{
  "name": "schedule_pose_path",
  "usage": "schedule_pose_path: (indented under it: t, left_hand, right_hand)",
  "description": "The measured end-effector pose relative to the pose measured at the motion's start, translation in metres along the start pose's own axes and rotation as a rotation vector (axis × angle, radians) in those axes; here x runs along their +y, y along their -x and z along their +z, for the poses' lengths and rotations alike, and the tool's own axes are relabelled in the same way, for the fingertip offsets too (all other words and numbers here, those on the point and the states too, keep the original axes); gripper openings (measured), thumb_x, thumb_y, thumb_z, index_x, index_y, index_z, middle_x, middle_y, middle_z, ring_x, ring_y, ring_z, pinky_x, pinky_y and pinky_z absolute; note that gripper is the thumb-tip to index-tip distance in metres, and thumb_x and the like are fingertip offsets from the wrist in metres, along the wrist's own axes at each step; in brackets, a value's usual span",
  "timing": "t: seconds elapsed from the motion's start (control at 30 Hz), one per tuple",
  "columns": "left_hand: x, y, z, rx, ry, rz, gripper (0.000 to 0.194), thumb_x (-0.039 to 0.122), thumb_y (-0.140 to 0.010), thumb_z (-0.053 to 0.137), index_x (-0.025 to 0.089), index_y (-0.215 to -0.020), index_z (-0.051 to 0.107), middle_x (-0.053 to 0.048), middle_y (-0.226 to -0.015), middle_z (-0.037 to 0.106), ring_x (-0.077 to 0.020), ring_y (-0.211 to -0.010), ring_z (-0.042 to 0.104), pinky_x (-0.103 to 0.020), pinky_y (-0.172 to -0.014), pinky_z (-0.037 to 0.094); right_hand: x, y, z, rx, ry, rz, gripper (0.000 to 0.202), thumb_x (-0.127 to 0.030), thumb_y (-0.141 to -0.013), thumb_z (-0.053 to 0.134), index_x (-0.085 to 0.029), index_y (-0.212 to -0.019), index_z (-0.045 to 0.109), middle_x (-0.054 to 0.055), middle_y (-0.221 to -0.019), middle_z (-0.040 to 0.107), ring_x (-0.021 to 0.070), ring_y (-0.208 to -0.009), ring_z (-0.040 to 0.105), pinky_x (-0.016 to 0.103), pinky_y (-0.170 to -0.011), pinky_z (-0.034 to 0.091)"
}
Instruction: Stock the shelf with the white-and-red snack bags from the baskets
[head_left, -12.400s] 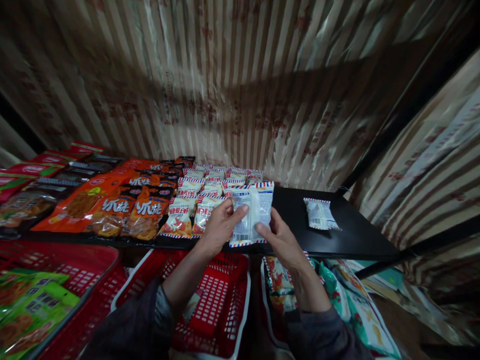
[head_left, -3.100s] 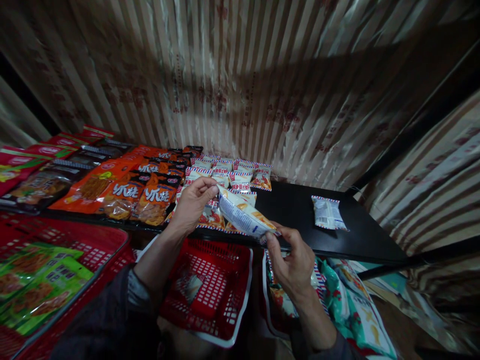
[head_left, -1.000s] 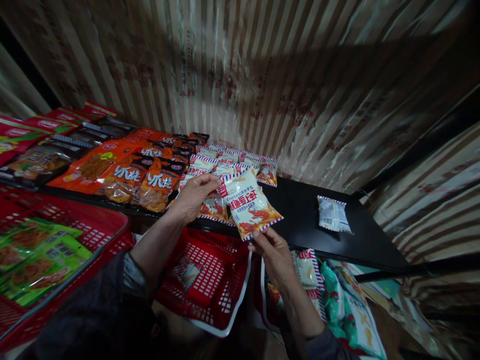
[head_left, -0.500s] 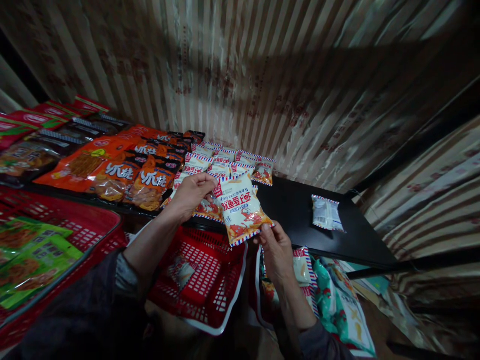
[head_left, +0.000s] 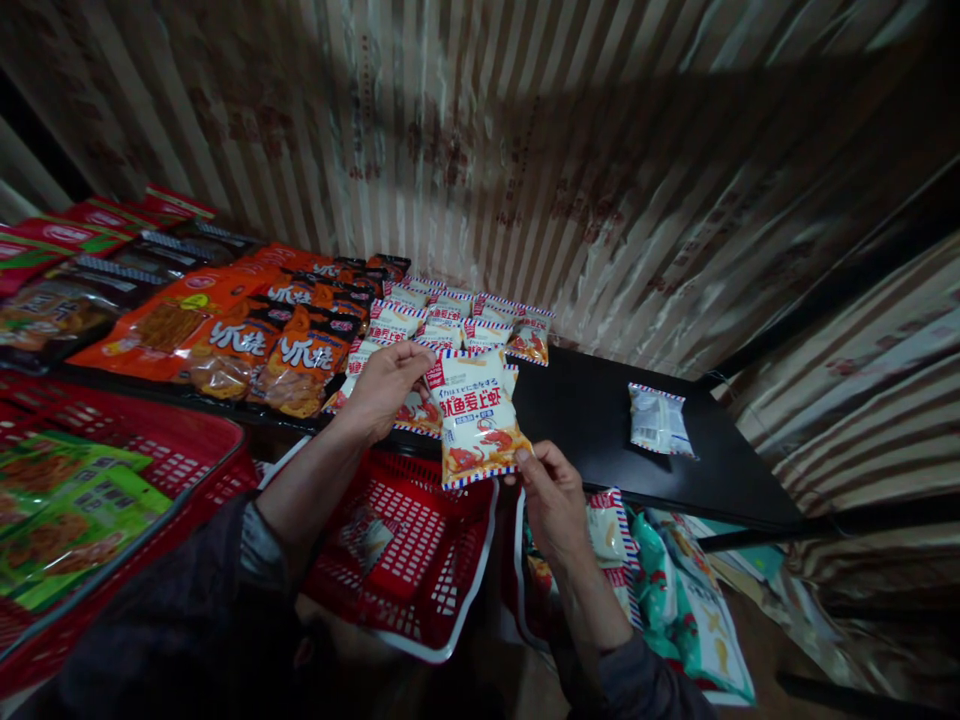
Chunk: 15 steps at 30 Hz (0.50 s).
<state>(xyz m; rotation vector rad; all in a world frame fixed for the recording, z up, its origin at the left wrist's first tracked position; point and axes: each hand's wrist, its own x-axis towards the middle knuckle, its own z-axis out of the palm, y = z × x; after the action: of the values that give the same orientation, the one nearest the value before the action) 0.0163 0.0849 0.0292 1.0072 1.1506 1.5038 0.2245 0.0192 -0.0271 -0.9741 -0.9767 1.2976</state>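
Between my two hands is a white and orange snack bag (head_left: pixel 480 415) with red lettering and striped edges, its printed front facing me. My left hand (head_left: pixel 390 390) pinches its upper left corner. Down at the lower right corner, my right hand (head_left: pixel 551 490) grips the same bag between thumb and fingers. Behind it, several matching snack bags (head_left: pixel 442 310) lie in rows on the black shelf (head_left: pixel 570 400), partly hidden by the held bag and my left hand. One more bag (head_left: pixel 660 420) lies back side up on the shelf to the right.
Orange and black snack packs (head_left: pixel 304 360) fill the shelf's left part. Below its front edge stand a red basket (head_left: pixel 420 590) with one small bag inside, a left basket (head_left: pixel 195 430) with green packs, and a right one with teal bags (head_left: pixel 690 620). Striped curtain (head_left: pixel 450 130) hangs behind.
The held bag has turned slightly more upright and shifted a little left, with my right hand moving along at its lower corner. My left hand keeps its grip.
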Motion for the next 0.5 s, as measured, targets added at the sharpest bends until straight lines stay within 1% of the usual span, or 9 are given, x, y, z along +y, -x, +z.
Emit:
schedule_pose_path:
  t: [0.1, 0.17, 0.3, 0.43, 0.5]
  left_hand:
    - [-0.0028, -0.0001, 0.0015, 0.011, 0.036, 0.003, 0.016, 0.026, -0.063, 0.073, 0.016, -0.066, 0.06, 0.004, -0.058, 0.057, -0.0068, -0.05, 0.05, -0.018, -0.046, 0.04]
    - [-0.0044, -0.0003, 0.0028, 0.012, 0.041, 0.005, 0.016, 0.026, -0.064, 0.073, 0.016, -0.068, 0.061, 0.005, -0.057, 0.057, -0.0069, -0.05, 0.05, -0.018, -0.048, 0.041]
    - [-0.0049, -0.0001, 0.0054, -0.009, 0.045, -0.002, 0.019, 0.028, -0.065, 0.074, 0.016, -0.069, 0.06, 0.005, -0.056, 0.057, -0.0067, -0.05, 0.05, -0.018, -0.048, 0.04]
    - [-0.0012, 0.0029, 0.0058, -0.074, 0.088, -0.058, 0.024, 0.034, -0.068, 0.074, 0.017, -0.072, 0.059, 0.003, -0.064, 0.06, -0.0078, -0.057, 0.055, -0.018, -0.051, 0.043]
    - [-0.0006, 0.0049, 0.0058, -0.1, 0.109, -0.079, 0.023, 0.034, -0.071, 0.074, 0.017, -0.075, 0.06, 0.002, -0.07, 0.062, -0.008, -0.061, 0.056, -0.018, -0.052, 0.044]
  right_hand:
    - [-0.0002, 0.0014, 0.0013, -0.033, -0.033, 0.005, 0.027, -0.034, -0.072, 0.077, -0.02, -0.058, 0.059, -0.006, -0.057, 0.055, 0.0093, -0.057, 0.05, 0.021, -0.056, 0.043]
    - [-0.001, 0.002, 0.0017, -0.033, -0.044, 0.007, 0.026, -0.032, -0.072, 0.076, -0.02, -0.056, 0.059, -0.006, -0.058, 0.055, 0.0093, -0.057, 0.05, 0.021, -0.056, 0.043]
    - [-0.002, 0.0014, 0.0017, 0.02, -0.016, -0.001, 0.024, -0.03, -0.071, 0.074, -0.02, -0.056, 0.058, -0.005, -0.059, 0.055, 0.0101, -0.058, 0.051, 0.022, -0.056, 0.044]
    - [-0.0008, -0.0015, 0.002, 0.071, 0.017, -0.019, 0.025, -0.033, -0.068, 0.074, -0.02, -0.055, 0.057, -0.005, -0.057, 0.054, 0.0107, -0.056, 0.051, 0.023, -0.056, 0.045]
    - [0.0, -0.0035, 0.0026, 0.094, 0.001, -0.032, 0.026, -0.033, -0.067, 0.075, -0.021, -0.055, 0.056, -0.005, -0.056, 0.054, 0.0102, -0.055, 0.051, 0.022, -0.055, 0.044]
